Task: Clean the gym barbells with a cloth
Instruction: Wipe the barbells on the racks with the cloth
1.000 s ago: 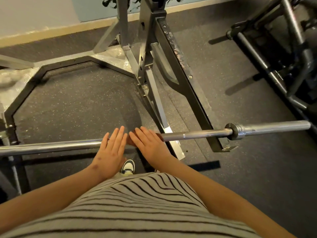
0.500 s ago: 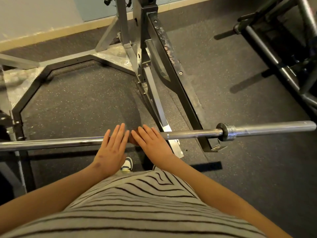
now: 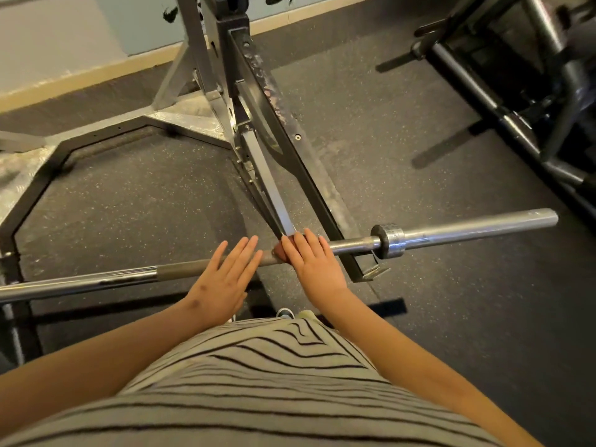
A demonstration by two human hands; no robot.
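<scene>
We look down over our striped shirt (image 3: 258, 382) at a long steel barbell (image 3: 96, 280) that runs across the view from the left edge to the right, rising slightly toward the right. Both of our bare hands lie on top of the bar near its middle.

The left hand (image 3: 222, 282) rests flat on the bar with its fingers straight and slightly spread, gripping nothing. The right hand (image 3: 314, 264) lies just beside it, a short stretch of bare bar between them. Its fingers are also straight, and they press a small reddish-brown cloth (image 3: 281, 250) against the bar. Only the cloth's edge shows, beside the index finger. Neither hand curls round the bar.

To the right of the right hand, a thick metal collar (image 3: 388, 240) rings the bar, and the bare sleeve runs on past it to the end.

Behind the bar stands a grey metal rack (image 3: 254, 101), its slanted beams coming down toward our hands. The floor (image 3: 129, 204) is dark speckled rubber. The tip of a shoe (image 3: 285, 312) peeks out below the bar. More dark gym equipment (image 3: 516, 91) fills the upper right corner.
</scene>
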